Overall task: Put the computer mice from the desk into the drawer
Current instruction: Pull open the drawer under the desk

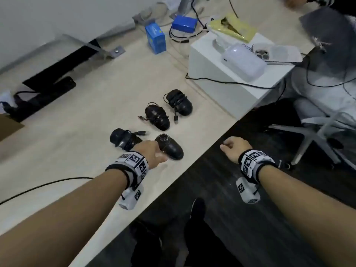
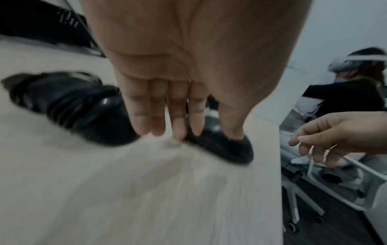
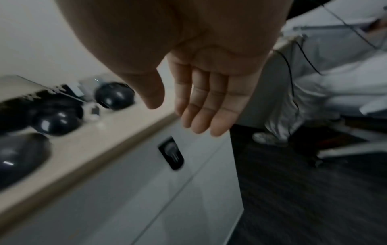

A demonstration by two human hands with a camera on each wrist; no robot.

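Reaching over the tabletop, the left hand lays straight fingers on the nearest of 4 mice, grip wide; right hand hangs relaxed, empty.

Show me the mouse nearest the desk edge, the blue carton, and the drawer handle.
Nearest mouse (image 1: pixel 172 149), head view, on its glossy back.
Blue carton (image 1: pixel 156 39), head view, on its front face.
Drawer handle (image 3: pixel 171 152), right wrist view, on the dark recess.
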